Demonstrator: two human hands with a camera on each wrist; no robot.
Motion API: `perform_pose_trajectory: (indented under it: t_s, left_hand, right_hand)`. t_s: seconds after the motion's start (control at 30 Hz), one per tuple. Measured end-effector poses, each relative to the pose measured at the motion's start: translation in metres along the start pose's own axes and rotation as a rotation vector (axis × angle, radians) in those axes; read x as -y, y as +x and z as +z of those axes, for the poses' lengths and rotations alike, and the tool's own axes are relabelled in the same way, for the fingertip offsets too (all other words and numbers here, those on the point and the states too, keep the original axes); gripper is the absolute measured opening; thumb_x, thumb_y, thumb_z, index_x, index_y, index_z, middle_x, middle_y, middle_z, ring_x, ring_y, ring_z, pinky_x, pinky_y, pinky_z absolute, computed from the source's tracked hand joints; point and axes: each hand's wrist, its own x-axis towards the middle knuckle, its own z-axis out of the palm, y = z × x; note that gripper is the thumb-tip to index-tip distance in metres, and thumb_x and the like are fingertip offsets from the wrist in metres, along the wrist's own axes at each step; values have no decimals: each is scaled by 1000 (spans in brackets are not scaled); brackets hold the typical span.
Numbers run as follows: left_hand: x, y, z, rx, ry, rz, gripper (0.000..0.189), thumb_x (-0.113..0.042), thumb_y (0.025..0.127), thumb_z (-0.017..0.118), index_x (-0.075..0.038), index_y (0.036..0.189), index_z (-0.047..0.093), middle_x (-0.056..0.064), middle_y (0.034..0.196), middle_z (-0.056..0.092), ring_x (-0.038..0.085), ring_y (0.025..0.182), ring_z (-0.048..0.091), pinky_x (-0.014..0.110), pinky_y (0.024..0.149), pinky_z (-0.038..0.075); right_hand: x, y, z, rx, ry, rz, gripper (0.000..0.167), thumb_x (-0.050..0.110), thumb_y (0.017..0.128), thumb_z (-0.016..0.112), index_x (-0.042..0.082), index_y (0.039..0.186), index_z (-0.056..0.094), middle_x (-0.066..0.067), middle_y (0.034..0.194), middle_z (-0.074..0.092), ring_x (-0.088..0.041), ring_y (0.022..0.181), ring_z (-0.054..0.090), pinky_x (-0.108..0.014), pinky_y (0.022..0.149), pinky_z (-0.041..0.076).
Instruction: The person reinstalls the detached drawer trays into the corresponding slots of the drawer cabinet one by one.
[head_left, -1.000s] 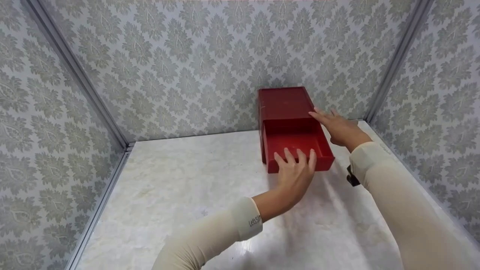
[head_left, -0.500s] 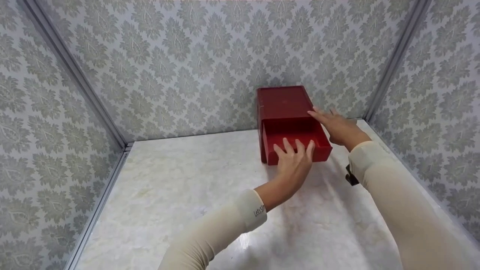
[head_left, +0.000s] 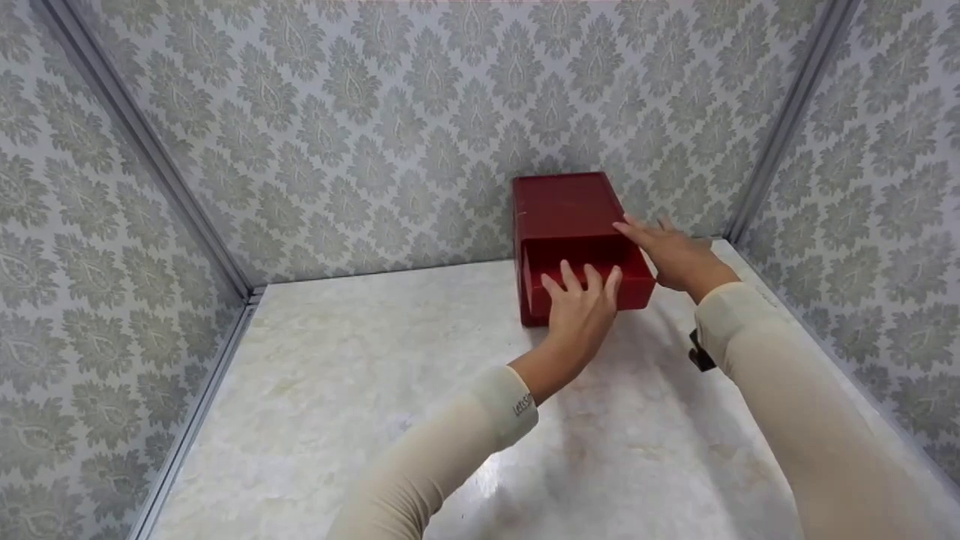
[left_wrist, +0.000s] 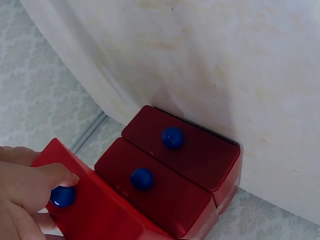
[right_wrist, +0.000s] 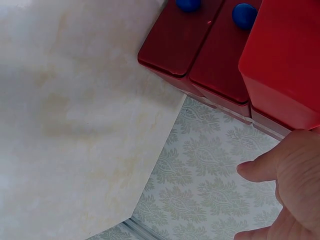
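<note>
A dark red drawer cabinet (head_left: 568, 202) stands against the back wall. Its top drawer (head_left: 634, 294) is partly pulled out, and the visible part of its inside is bare. My left hand (head_left: 576, 319) holds the drawer front, fingertips over the upper rim. In the left wrist view the thumb lies at the drawer's blue knob (left_wrist: 62, 196). My right hand (head_left: 675, 256) rests with extended fingers at the cabinet's upper right front edge. Below the pulled drawer, the middle drawer (left_wrist: 165, 192) and the bottom drawer (left_wrist: 197, 157) are closed, each with a round blue knob.
The cabinet stands on a pale marbled table (head_left: 360, 375). Patterned wallpaper covers the back wall (head_left: 375, 135) and both side walls, with grey metal strips (head_left: 795, 120) in the corners. A small black device (head_left: 701, 352) sits under the right wrist.
The top drawer has slid back some way into the cabinet, and my left hand has moved forward with it. My right hand has stayed at the cabinet's edge.
</note>
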Motion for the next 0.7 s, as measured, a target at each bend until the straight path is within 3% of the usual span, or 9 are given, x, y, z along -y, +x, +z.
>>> perform_pose_trajectory:
  t_s: [0.2,0.27,0.47,0.7]
  left_hand:
    - [3,7,0,42,-46,-5,53,-34,110,43,-31,161,29,6,163,40,46,145,43,67,103,47]
    - [4,8,0,53,-71,-3,57,-36,109,45,-32,163,25,6,168,30,46,149,36,68,106,44]
    - [4,8,1,48,-83,20,74,-47,105,51,-30,165,12,7,173,13,47,154,23,70,113,35]
    - [15,8,22,10,-28,35,74,-38,107,51,-29,165,7,8,174,8,42,157,19,68,118,30]
  right_hand:
    - [1,-2,-4,-9,-10,3,109,-20,85,66,33,165,13,-2,174,4,-51,155,5,-74,79,52]
    - [0,-2,-6,-13,-14,0,109,-19,85,66,32,165,14,-2,174,5,-52,155,4,-68,75,56]
    - [-1,-2,-7,-15,-19,-3,107,-19,85,67,30,165,15,-4,174,5,-54,154,5,-69,76,56]
    - [2,-2,-2,-10,-16,4,107,-20,86,63,33,165,14,-2,174,6,-52,155,5,-81,78,47]
